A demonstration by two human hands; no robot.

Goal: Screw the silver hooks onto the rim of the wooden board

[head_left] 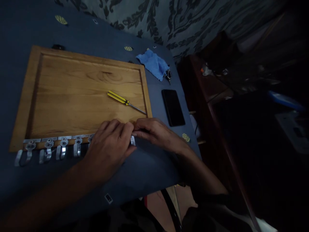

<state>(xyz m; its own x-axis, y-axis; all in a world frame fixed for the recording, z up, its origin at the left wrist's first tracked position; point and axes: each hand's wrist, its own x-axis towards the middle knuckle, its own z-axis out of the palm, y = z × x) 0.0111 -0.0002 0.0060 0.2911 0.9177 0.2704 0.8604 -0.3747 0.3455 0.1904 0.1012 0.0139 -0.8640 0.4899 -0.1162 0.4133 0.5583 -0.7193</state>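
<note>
A wooden board with a raised frame (pixel 79 93) lies flat on the blue tabletop. Along its near edge runs a metal hook rail (pixel 64 141) with several silver double hooks hanging toward me. My left hand (pixel 111 145) is curled over the right part of the rail, pressing it against the board and covering some hooks. Beside it, at the board's near right corner, my right hand (pixel 154 132) has thumb and fingers pinched together; whatever they hold is hidden. A silver hook end (pixel 132 140) peeks out between the hands. On the board rests a yellow-handled screwdriver (pixel 118 97), its tip against the right frame.
Right of the board lies a black phone (pixel 173 108). Behind it are a blue cloth (pixel 154 63) and a small bunch of keys (pixel 168 75). The table's right edge drops toward dark reddish furniture (pixel 212 106). A patterned wall or fabric (pixel 135 19) stands at the back.
</note>
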